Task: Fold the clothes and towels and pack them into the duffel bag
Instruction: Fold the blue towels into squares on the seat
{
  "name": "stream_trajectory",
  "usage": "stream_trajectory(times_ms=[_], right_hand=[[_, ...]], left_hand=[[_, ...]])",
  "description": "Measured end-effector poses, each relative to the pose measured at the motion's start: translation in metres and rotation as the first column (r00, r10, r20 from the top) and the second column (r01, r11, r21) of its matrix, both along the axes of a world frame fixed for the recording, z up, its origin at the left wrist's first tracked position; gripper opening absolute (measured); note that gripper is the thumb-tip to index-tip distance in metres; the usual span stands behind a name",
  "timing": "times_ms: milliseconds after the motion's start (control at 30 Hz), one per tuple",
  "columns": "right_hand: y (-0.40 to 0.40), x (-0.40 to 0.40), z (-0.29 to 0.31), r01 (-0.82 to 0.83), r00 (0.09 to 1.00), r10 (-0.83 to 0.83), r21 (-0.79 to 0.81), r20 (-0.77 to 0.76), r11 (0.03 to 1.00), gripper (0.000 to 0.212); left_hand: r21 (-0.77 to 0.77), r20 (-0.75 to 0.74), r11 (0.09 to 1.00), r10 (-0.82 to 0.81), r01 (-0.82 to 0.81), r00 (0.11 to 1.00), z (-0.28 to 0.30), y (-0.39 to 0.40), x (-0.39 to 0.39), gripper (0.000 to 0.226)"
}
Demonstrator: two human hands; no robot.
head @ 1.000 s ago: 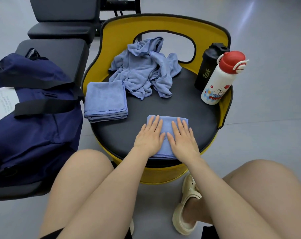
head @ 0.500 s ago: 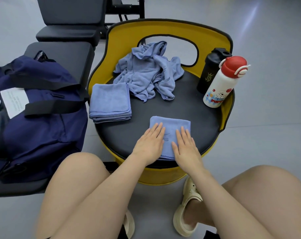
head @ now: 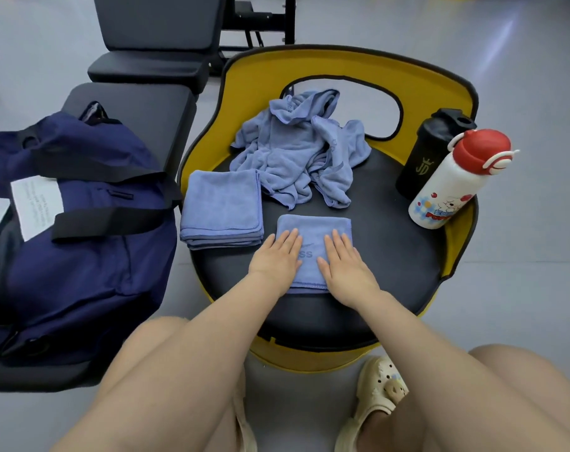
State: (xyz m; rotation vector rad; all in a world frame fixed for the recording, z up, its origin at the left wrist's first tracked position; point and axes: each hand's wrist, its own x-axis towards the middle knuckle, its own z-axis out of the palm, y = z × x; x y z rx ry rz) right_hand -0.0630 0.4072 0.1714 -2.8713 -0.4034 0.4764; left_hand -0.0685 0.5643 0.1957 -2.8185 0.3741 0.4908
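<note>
A small folded blue towel (head: 313, 226) lies on the black seat of the yellow chair (head: 388, 252). My left hand (head: 275, 259) and my right hand (head: 344, 265) press flat on it, fingers straight, a gap between them showing dark lettering. Left of it sits a stack of folded blue towels (head: 221, 210). A crumpled blue garment or towel (head: 296, 151) lies in a heap at the back of the seat. The navy duffel bag (head: 81, 223) with black straps rests on a black bench at the left.
A black shaker bottle (head: 430, 151) and a white bottle with a red lid (head: 453, 184) stand at the seat's right edge. Black padded benches (head: 153, 63) stand behind the bag. My bare knees and cream clogs (head: 375, 396) are below, on grey floor.
Both hands have slid apart across the small towel, uncovering its middle. The camera view shifted slightly; the other items stay where they were.
</note>
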Motion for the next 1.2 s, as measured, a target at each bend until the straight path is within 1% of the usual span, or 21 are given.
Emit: stream_trajectory(times_ms=[167,333,600,733,800,967,1067,1200], right_hand=[[0.011,0.037,-0.001,-0.035,0.999,0.035,-0.015,-0.007,0.999,0.059],[0.022,0.067,-0.002,-0.058,0.998,0.059,-0.031,0.006,0.998,0.059],[0.037,0.093,-0.005,-0.045,0.998,0.046,-0.011,0.039,0.999,0.058],[0.036,0.096,-0.002,-0.058,0.998,0.058,0.005,0.013,0.998,0.059],[0.030,0.099,0.005,-0.069,0.998,0.069,0.039,0.004,0.997,0.059],[0.013,0.109,0.026,-0.043,0.998,0.031,0.225,0.058,0.973,0.053],[0.006,0.121,0.042,-0.076,0.988,0.037,0.266,0.152,0.961,0.049],[0.005,0.154,0.061,-0.068,0.978,0.004,0.299,0.210,0.952,0.047]], left_hand=[[0.094,0.026,0.996,0.001,-0.003,1.000,0.000,0.006,0.031,0.055],[0.141,0.054,0.990,0.008,-0.015,0.998,0.001,0.013,0.060,0.055],[0.134,0.077,0.990,0.027,-0.037,0.997,-0.004,0.026,0.086,0.055],[0.120,0.066,0.992,0.024,-0.032,0.998,-0.002,0.025,0.087,0.055],[0.116,0.066,0.993,0.003,-0.011,0.998,0.002,0.025,0.089,0.055],[-0.036,0.157,0.999,-0.007,0.013,0.988,0.020,0.025,0.110,0.056],[-0.101,0.216,0.995,0.004,0.018,0.976,0.028,0.022,0.130,0.051],[-0.256,0.272,0.966,0.093,-0.021,0.958,0.035,0.022,0.160,0.036]])
